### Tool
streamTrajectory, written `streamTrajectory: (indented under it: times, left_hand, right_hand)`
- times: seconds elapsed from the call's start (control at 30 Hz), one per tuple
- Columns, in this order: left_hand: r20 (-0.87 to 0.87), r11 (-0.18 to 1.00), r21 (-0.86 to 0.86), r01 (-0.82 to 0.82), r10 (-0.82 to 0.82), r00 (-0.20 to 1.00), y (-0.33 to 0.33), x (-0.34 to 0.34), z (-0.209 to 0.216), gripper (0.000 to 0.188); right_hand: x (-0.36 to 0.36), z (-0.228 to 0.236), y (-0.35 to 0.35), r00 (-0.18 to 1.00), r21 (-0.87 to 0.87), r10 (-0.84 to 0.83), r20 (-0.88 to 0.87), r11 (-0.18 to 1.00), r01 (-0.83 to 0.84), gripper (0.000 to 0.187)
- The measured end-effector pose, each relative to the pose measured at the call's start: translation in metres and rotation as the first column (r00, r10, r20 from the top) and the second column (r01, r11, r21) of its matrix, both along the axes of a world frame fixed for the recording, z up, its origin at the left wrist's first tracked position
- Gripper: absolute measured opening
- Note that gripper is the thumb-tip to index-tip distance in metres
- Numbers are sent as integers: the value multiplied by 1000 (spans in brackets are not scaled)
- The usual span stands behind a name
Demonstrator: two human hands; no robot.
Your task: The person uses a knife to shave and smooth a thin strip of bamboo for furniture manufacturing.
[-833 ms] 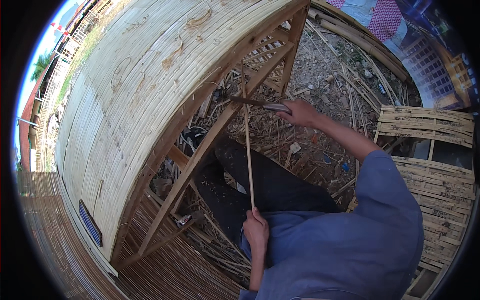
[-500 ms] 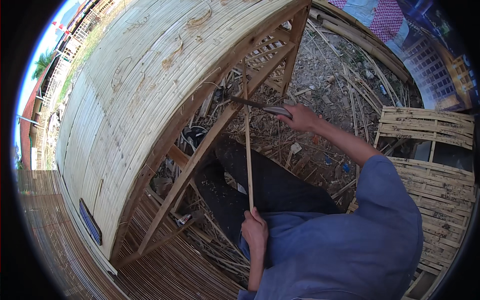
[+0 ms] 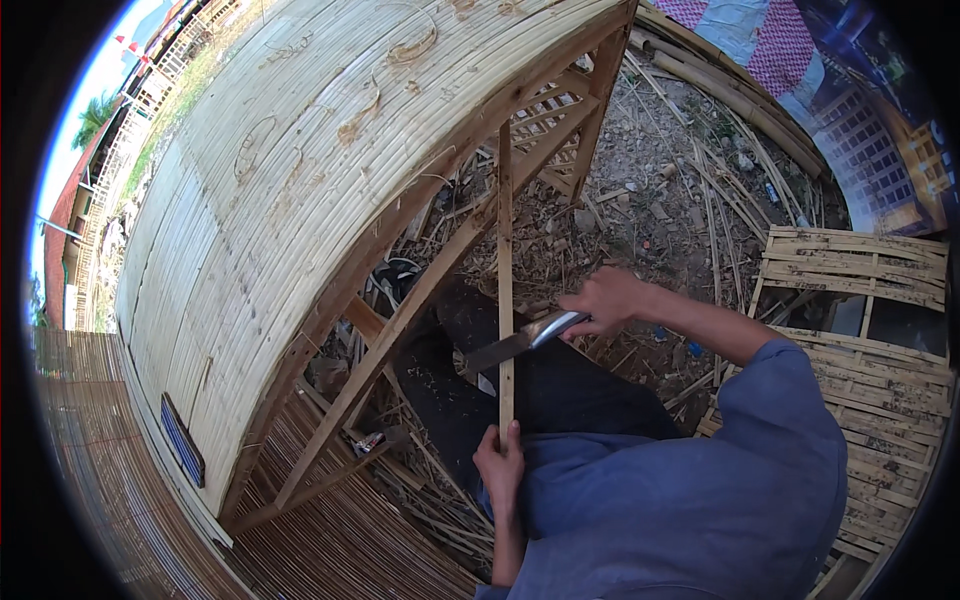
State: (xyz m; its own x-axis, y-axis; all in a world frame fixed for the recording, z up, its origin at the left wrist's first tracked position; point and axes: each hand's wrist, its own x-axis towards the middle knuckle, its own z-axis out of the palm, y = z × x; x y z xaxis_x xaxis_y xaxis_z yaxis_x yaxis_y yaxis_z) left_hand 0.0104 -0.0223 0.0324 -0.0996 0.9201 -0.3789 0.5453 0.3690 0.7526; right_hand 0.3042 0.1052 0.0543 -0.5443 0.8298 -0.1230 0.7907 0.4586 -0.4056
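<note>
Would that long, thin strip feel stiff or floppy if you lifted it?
The strip is probably fairly stiff, since it runs straight from the left hand. Being so slim, it is likely light and might flex if pushed sideways.

The table (image 3: 200, 260) takes the left, shavings (image 3: 413, 48) on its far part, a slab (image 3: 182, 440) on its near left part. The strip (image 3: 505, 265) runs far from the left hand (image 3: 498, 465), over the legs (image 3: 580, 395). Across it lies the knife (image 3: 498, 352), handle rightward in the right hand (image 3: 605, 300). At right is the panel (image 3: 870, 375); far right, poles (image 3: 735, 92).
</note>
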Motion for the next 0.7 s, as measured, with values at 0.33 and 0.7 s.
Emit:
streamTrajectory:
  times: [0.33, 0.7]
  left_hand:
    - [-108, 997, 36, 62, -58, 992, 10, 14, 7, 36]
    - [-96, 997, 37, 73, -69, 993, 12, 20, 14, 39]
  right_hand:
    - [28, -35, 17, 891, -2, -404, -206, 911, 412, 45]
    - [21, -20, 40, 880, -29, -451, -150, 891, 452, 46]
